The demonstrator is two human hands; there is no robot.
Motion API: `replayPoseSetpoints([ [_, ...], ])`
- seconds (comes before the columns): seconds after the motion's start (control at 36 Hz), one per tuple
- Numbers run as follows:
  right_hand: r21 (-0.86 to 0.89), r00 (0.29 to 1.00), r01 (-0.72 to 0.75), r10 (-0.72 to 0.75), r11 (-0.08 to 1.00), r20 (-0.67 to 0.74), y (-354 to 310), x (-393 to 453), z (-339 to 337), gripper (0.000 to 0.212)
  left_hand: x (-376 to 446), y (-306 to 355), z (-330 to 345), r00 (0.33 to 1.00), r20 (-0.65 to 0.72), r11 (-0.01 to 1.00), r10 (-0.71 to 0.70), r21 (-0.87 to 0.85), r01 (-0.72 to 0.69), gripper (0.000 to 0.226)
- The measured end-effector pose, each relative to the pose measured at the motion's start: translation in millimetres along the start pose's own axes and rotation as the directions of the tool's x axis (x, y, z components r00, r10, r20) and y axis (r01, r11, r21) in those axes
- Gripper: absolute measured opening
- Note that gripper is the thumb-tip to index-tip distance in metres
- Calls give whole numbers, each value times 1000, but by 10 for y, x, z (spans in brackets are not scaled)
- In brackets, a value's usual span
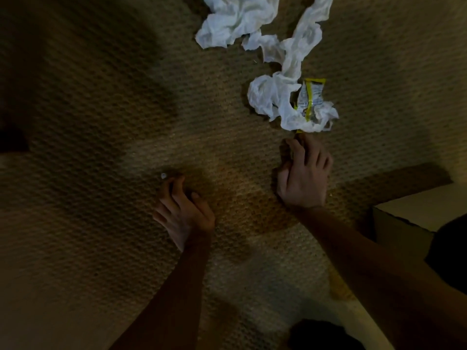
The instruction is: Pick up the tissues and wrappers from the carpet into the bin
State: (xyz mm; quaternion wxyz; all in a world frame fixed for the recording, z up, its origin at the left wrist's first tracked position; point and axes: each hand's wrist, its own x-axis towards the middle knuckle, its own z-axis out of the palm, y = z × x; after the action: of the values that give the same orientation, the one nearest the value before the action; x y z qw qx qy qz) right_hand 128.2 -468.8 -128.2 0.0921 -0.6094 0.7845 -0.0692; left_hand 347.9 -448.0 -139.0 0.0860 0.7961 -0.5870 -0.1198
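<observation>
Crumpled white tissues lie on the woven brown carpet [126, 122]: one bunch [235, 21] at the top, a long twisted strip [303, 39] and a wad [273, 99] below it. A silver and yellow wrapper [309, 97] sits tucked in that wad, and a yellow edge pokes out beneath it. My right hand [303, 173] reaches up to that edge, thumb and forefinger closing on it. My left hand [182, 208] is lower left, its fingers curled, pinching a small white scrap [163, 176] at the fingertips.
A box-like container with a brown rim [379, 223] stands at the right, partly hidden by my right arm and dark sleeve. A pale curved object [366, 322] and a dark shape [323, 334] lie at the bottom edge. Deep shadow covers the left carpet.
</observation>
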Motion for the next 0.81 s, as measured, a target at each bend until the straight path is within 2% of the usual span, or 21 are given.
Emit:
replayPoseSetpoints([
  [0.53, 49, 999, -30, 31, 998, -25, 6, -3, 60, 51, -12, -86, 89, 1000, 13, 998, -24, 60, 23, 44],
  [0.81, 51, 999, -49, 49, 997, -2, 18, -5, 88, 53, -17, -85, 77, 1000, -13, 997, 10, 77, -9, 44],
])
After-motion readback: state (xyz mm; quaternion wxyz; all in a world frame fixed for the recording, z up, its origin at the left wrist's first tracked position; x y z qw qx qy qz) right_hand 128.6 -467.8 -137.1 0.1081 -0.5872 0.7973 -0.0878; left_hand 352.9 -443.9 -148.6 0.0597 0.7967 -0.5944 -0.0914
